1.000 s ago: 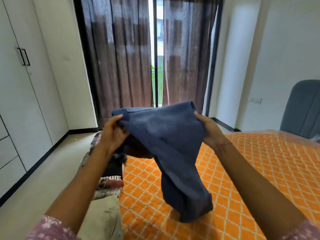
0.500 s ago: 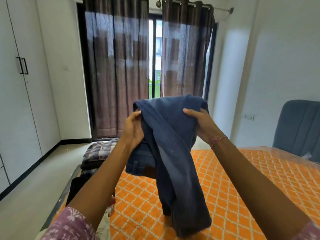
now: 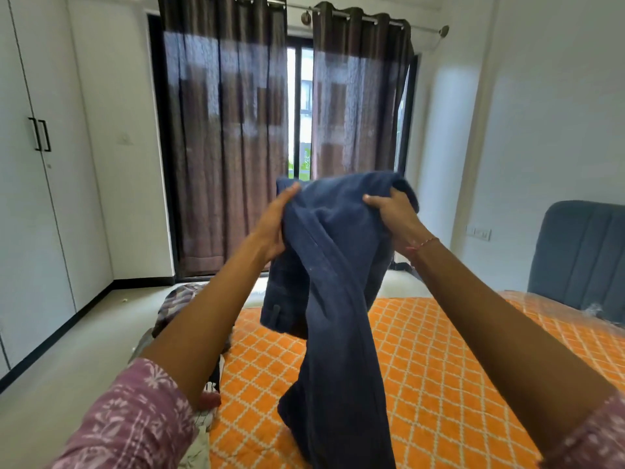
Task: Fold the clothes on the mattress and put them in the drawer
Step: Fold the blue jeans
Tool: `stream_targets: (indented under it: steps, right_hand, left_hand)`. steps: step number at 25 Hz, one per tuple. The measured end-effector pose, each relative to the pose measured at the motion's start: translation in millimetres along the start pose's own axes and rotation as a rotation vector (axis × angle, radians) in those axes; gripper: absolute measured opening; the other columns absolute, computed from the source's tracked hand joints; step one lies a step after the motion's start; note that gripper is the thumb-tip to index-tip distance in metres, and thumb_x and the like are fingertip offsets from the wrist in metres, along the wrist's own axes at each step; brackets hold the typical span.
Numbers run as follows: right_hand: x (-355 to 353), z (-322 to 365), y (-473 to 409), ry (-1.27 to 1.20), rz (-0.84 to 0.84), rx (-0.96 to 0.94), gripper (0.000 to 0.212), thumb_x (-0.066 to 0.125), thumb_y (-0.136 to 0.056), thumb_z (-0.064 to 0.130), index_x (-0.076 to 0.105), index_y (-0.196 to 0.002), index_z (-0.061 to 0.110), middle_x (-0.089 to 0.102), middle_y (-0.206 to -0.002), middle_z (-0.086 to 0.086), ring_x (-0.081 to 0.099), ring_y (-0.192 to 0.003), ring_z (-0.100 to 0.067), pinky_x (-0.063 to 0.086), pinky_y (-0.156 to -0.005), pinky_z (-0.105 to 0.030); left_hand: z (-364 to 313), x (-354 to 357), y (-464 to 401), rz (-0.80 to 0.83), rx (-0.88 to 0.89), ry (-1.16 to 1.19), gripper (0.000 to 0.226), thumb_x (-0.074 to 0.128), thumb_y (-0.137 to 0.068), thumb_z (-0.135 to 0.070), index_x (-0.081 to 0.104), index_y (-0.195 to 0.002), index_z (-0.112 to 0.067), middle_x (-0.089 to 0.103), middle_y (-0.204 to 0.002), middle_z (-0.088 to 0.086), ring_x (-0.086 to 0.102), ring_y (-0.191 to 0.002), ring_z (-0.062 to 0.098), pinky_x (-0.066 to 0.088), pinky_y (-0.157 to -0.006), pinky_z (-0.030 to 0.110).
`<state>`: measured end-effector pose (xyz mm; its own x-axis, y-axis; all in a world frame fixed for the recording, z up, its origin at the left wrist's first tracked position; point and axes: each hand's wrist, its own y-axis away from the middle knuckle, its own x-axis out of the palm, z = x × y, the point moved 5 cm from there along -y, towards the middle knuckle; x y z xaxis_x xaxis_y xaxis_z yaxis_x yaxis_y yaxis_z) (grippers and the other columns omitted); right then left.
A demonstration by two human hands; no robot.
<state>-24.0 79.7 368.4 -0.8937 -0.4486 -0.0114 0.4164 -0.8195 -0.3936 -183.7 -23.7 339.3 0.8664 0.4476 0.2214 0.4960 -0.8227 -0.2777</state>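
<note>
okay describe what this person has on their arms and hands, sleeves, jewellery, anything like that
Both forearms are bare, with no gloves. Each arm has a short mauve-pink sleeve with a white floral print: the left sleeve shows large at the lower left, the right sleeve only at the lower right corner. The right wrist wears a thin pinkish-red thread bracelet. No rings or watch are visible on the left hand or right hand.

blue jeans [image 3: 338, 265] | bunched, draped, held up | above orange mattress [image 3: 439, 350]

Head-worn camera – looking forward over the mattress [image 3: 439, 360] toward the curtains [image 3: 230, 130].
</note>
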Motion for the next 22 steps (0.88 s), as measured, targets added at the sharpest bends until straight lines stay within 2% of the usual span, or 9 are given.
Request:
stream_targets:
  steps: [3,6,8,11,14,16,18,20,22]
  right_hand:
    - [-14.6,-18.4,-8.7,0.234,-0.205,0.117,0.031,0.048,-0.092,0.003,0.055,-0.121,-0.005,0.059,-0.120,-0.019,0.056,-0.113,-0.036,0.047,-0.090,-0.036]
    - [-16.5,-35.3,-9.8,0.137,-0.238,0.261,0.024,0.046,-0.095,0.006,0.056,-0.110,-0.010,0.060,-0.105,-0.020,0.054,-0.115,-0.035,0.046,-0.079,-0.029]
    - [-9.2,-45.4,-0.3,0.100,-0.245,0.237,0.025,0.046,-0.096,0.008,0.056,-0.109,-0.010,0.060,-0.094,-0.016,0.059,-0.102,-0.034,0.043,-0.068,-0.024]
    - [-5.2,-59.1,21.2,0.137,-0.306,0.148,0.034,0.047,-0.096,0.014,0.055,-0.126,-0.001,0.061,-0.120,-0.018,0.058,-0.111,-0.033,0.045,-0.085,-0.030]
    - [-3.1,-65.6,33.0,0.117,-0.242,0.134,0.034,0.045,-0.098,0.017,0.054,-0.127,0.000,0.061,-0.120,-0.017,0.057,-0.112,-0.033,0.046,-0.087,-0.033]
    - [-10.2,-68.1,32.2,0.133,-0.166,0.145,0.032,0.044,-0.098,0.019,0.055,-0.122,0.000,0.062,-0.114,-0.020,0.058,-0.109,-0.036,0.048,-0.088,-0.040]
    - [-22.9,-69.1,27.9,0.144,-0.113,0.213,0.026,0.045,-0.099,0.019,0.056,-0.117,0.003,0.062,-0.096,-0.015,0.062,-0.094,-0.034,0.052,-0.079,-0.043]
    - [-30.1,-67.9,25.1,0.004,-0.060,0.303,0.021,0.049,-0.098,0.017,0.056,-0.114,0.007,0.058,-0.082,-0.007,0.057,-0.074,-0.022,0.050,-0.063,-0.034]
    - [-33.2,-71.2,24.4,-0.007,-0.069,0.322,0.022,0.056,-0.095,0.017,0.061,-0.109,0.002,0.058,-0.079,-0.006,0.054,-0.069,-0.016,0.045,-0.058,-0.025]
  left_hand:
    - [25.9,0.3,-1.1,0.006,-0.132,-0.630,0.024,0.053,-0.090,-0.008,0.052,-0.114,-0.007,0.056,-0.093,0.010,0.054,-0.073,0.016,0.047,-0.060,0.025]
    - [45.8,-12.9,4.4,-0.290,-0.252,-0.387,0.012,0.044,-0.092,0.002,0.049,-0.081,-0.001,0.047,-0.073,0.009,0.047,-0.060,0.017,0.042,-0.050,0.024]
    - [75.7,-19.0,15.5,-0.437,-0.319,-0.019,0.006,0.051,-0.088,-0.002,0.050,-0.082,-0.001,0.049,-0.073,0.010,0.046,-0.056,0.019,0.043,-0.044,0.027]
    - [116.7,-4.7,41.9,-0.284,-0.489,0.053,0.028,0.068,-0.081,-0.029,0.058,-0.099,-0.011,0.061,-0.090,0.007,0.056,-0.072,0.020,0.046,-0.056,0.029]
    - [122.2,6.5,46.8,-0.185,-0.502,-0.129,0.009,0.060,-0.083,-0.015,0.055,-0.090,-0.013,0.056,-0.076,0.004,0.052,-0.065,0.016,0.043,-0.061,0.028]
    - [111.3,6.3,42.5,-0.161,-0.483,-0.022,0.007,0.048,-0.084,-0.009,0.053,-0.083,-0.014,0.057,-0.061,0.001,0.053,-0.053,0.013,0.042,-0.056,0.024]
    - [100.8,-6.9,27.7,-0.228,-0.325,0.308,0.016,0.042,-0.088,-0.010,0.054,-0.078,-0.009,0.059,-0.049,0.001,0.056,-0.044,0.013,0.045,-0.047,0.021]
    - [85.5,-14.9,24.2,-0.150,-0.160,0.561,0.021,0.044,-0.090,-0.019,0.059,-0.083,-0.006,0.065,-0.060,0.004,0.060,-0.063,0.016,0.051,-0.056,0.024]
    - [77.3,-3.5,34.5,0.082,-0.212,0.393,0.029,0.051,-0.086,-0.032,0.063,-0.095,-0.007,0.068,-0.079,0.007,0.061,-0.077,0.019,0.053,-0.067,0.029]
